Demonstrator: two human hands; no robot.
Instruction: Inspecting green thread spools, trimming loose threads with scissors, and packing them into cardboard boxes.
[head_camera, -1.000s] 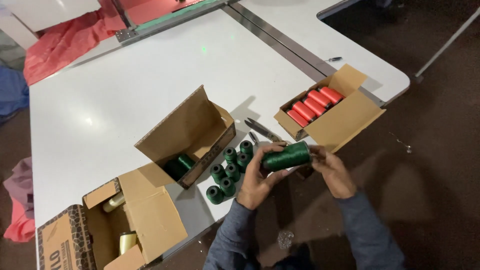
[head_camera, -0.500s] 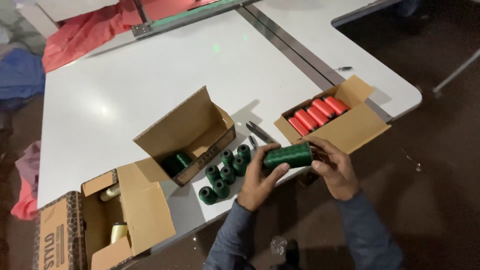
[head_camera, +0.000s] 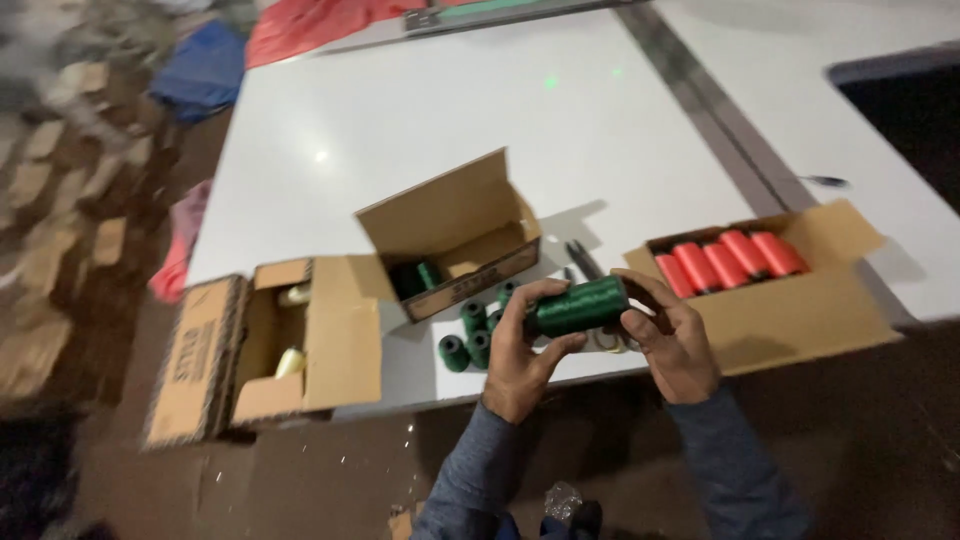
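Lying sideways between both hands, the green thread spool (head_camera: 580, 306) is gripped by left hand (head_camera: 520, 355) and right hand (head_camera: 672, 335).

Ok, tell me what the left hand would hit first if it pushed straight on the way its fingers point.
Probably the open green-spool box, just past the loose green spools on the table; depth is unclear.

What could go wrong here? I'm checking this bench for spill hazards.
1. The red-spool box juts past the table edge; a nudge from the right hand might tip it off.
2. The box of pale spools also overhangs at the left and could drop.
3. The loose green spools stand near the edge beside the left hand, which holds a green spool with the right; a bump could roll them off.
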